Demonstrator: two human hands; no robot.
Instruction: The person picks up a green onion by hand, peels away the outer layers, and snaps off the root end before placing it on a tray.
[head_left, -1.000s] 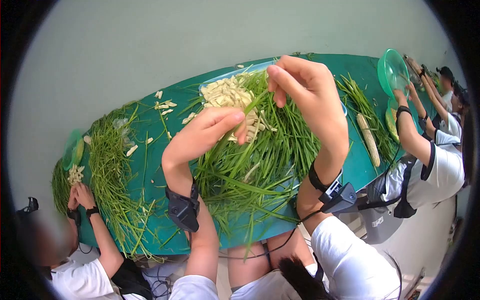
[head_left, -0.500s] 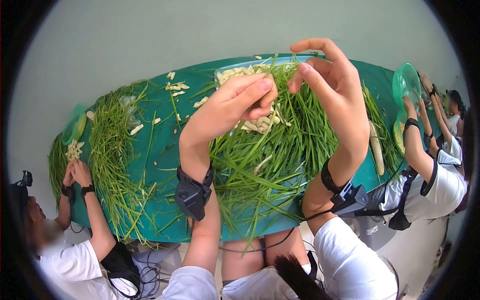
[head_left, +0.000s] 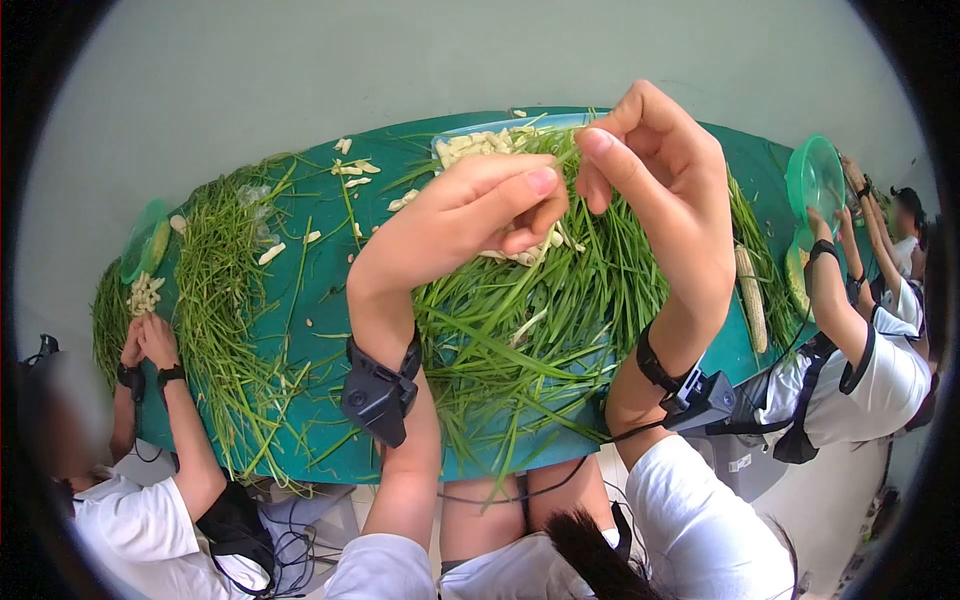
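My left hand (head_left: 470,220) and my right hand (head_left: 655,170) are raised together above a big pile of long green stalks (head_left: 540,310) on the green table (head_left: 320,300). The fingertips of both hands meet and pinch a thin green stalk that is almost wholly hidden between them. Behind the hands lies a blue tray (head_left: 560,122) holding a heap of pale cut pieces (head_left: 475,145). Each wrist carries a black strapped device.
A corn cob (head_left: 751,297) lies to the right of the pile. A person on the right holds up a green bowl (head_left: 815,178). On the left, another person's hands (head_left: 148,345) work by more stalks (head_left: 225,300), pale pieces (head_left: 145,295) and a green bowl (head_left: 145,245).
My hands have come closer together, fingertip to fingertip, and the stalk that stuck up between them no longer shows. The view has shifted slightly; the neighbours keep working.
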